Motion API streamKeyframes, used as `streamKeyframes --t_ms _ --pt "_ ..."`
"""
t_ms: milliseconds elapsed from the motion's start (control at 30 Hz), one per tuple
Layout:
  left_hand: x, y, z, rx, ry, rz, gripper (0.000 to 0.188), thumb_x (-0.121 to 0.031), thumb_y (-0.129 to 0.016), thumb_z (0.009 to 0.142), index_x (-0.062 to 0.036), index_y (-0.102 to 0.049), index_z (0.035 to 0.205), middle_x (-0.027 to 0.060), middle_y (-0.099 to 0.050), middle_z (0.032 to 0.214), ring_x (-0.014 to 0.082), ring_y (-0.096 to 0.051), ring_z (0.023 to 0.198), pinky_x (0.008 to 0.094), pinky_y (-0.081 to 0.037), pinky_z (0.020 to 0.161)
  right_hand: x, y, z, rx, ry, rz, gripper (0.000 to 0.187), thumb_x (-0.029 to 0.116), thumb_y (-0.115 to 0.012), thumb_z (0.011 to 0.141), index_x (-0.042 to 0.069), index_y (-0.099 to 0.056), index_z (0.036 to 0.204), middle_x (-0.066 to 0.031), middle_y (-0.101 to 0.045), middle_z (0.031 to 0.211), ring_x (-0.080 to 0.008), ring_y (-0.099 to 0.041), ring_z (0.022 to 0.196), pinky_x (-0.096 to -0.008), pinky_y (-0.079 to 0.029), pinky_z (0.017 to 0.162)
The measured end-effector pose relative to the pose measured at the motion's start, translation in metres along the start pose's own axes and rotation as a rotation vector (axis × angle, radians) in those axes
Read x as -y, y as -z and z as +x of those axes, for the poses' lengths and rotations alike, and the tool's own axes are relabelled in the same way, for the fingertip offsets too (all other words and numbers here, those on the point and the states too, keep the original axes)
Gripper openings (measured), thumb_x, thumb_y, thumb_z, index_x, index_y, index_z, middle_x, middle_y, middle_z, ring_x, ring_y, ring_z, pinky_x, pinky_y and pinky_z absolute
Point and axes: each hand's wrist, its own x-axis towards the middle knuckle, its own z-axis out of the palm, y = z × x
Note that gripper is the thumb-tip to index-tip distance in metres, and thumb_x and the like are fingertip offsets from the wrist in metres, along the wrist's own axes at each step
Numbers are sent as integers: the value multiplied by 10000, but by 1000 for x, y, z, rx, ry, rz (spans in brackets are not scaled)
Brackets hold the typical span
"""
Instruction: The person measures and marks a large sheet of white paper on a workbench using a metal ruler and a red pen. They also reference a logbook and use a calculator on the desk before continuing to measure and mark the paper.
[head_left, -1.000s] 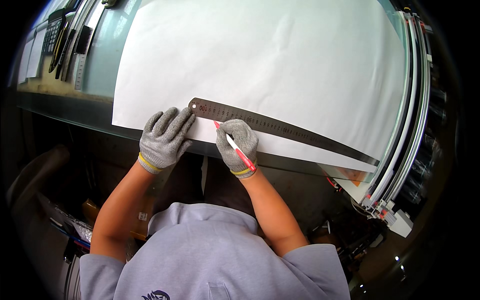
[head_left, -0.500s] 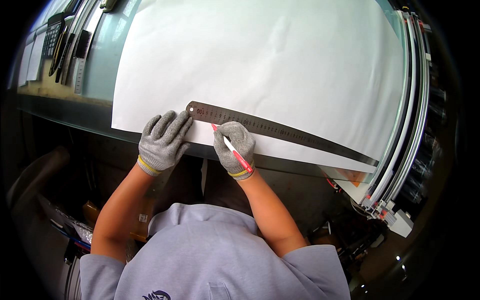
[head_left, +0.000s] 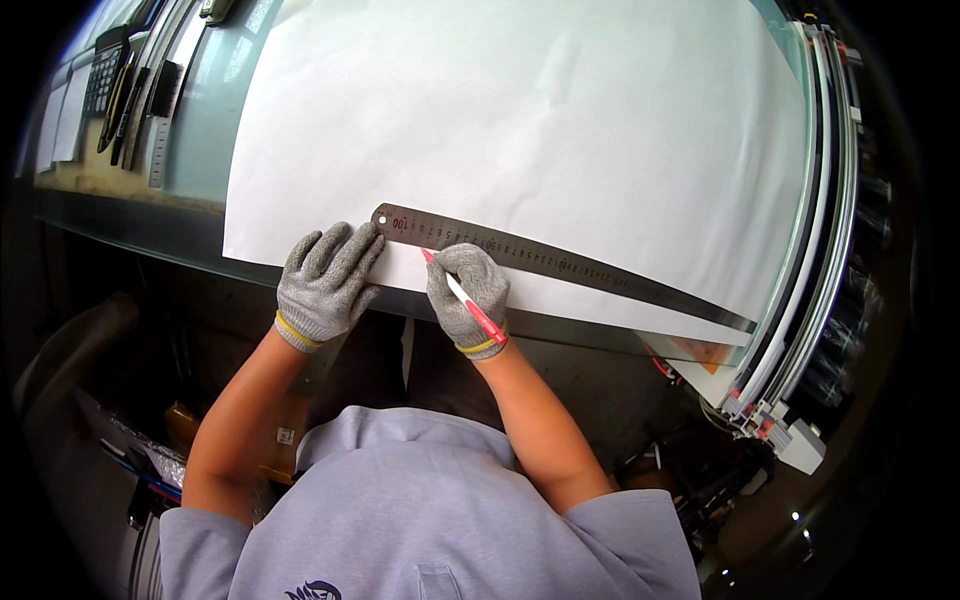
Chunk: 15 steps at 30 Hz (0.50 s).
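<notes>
A large white sheet of paper (head_left: 480, 120) covers much of the glass-topped table. Across its near part lies a long steel ruler (head_left: 540, 257), slanting down to the right. My left hand (head_left: 327, 285), in a grey knit glove, rests with fingers stretched and spread on the paper's near edge; its fingertips touch the ruler's left end. My right hand (head_left: 470, 295), gloved alike, is closed around a red and white pen (head_left: 466, 300). The pen's red tip meets the paper just below the ruler's near edge.
At the far left lie a calculator (head_left: 104, 80), a cutter knife (head_left: 113, 108), dark pens and a short steel ruler (head_left: 160, 150). Metal rails (head_left: 830, 200) of a machine run along the table's right side. The table's glass edge (head_left: 200, 256) is close to my body.
The ruler's left end and the pen have shifted very slightly left. Both hands stay in nearly the same place.
</notes>
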Motion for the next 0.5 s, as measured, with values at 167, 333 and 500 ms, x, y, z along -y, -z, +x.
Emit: streamKeyframes --t_ms 167,333,500 --pt "1 -2 -2 -5 -6 -1 608 -347 -689 788 -145 -647 1360 44 -576 1450 286 -548 1285 466 -373 1121 -1 -2 -2 -12 -39 2 165 -25 -748 780 34 -617 864 -133 -631 786 -339 -659 703 -403 -552 643" --pt "1 -2 -1 -2 -5 0 613 -355 -689 790 -144 -645 1364 48 -576 1450 287 -550 1283 466 -375 1119 0 1 0 9 14 8 133 -43 -717 820 19 -609 869 -143 -625 761 -333 -655 680 -379 -541 639" --pt "-1 0 0 -2 -5 2 606 -362 -682 803 -143 -644 1367 50 -577 1448 289 -552 1281 466 -381 1114 0 1 1 1 3 -1 135 -40 -718 821 22 -608 867 -139 -625 760 -333 -656 675 -377 -540 636"
